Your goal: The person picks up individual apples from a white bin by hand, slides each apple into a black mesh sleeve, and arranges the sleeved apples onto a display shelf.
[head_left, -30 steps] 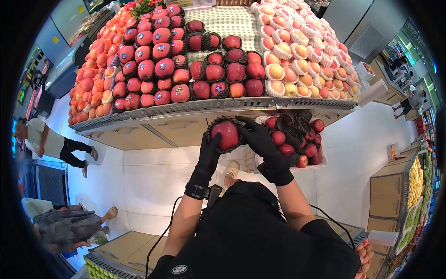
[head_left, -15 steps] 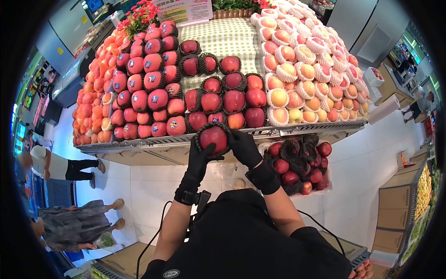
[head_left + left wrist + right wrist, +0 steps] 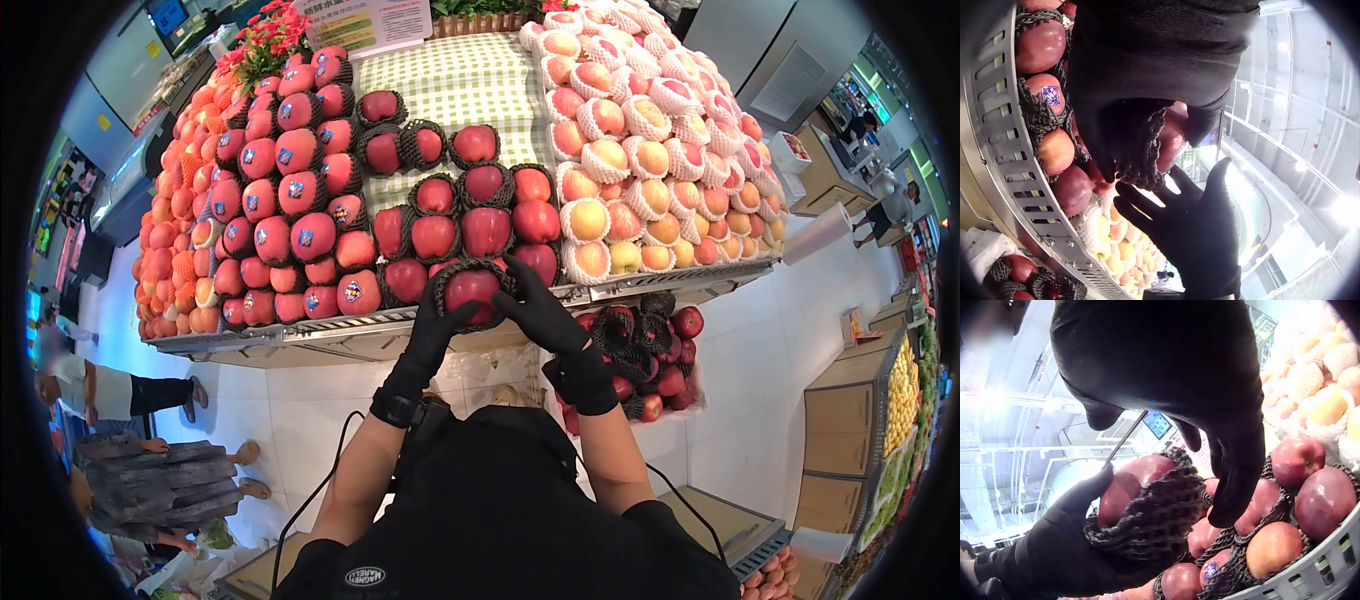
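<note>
A red apple [image 3: 472,289] sits in a black foam net [image 3: 1157,519] just above the front edge of the fruit stand. My black-gloved left hand [image 3: 432,335] holds it from the left and below, thumb over its front. At the apple's right is my gloved right hand [image 3: 545,318], fingers extended and spread, its fingertips right by the net. The left wrist view shows this right hand [image 3: 1188,231] with its palm facing the apple. Behind the held apple lie netted red apples [image 3: 487,232] in rows, some bearing blue stickers.
A metal slotted rail [image 3: 1013,169] edges the stand. Peaches in white nets [image 3: 650,155] fill its right side, and orange-netted fruit [image 3: 185,220] its left. Checked cloth [image 3: 460,85] shows behind the apples. A box of apples [image 3: 660,365] stands below right. Two people [image 3: 160,480] are at the left.
Both hands and the apple have moved forward, from in front of the stand to over its front edge. The right hand's fingers have spread away from the apple's side.
</note>
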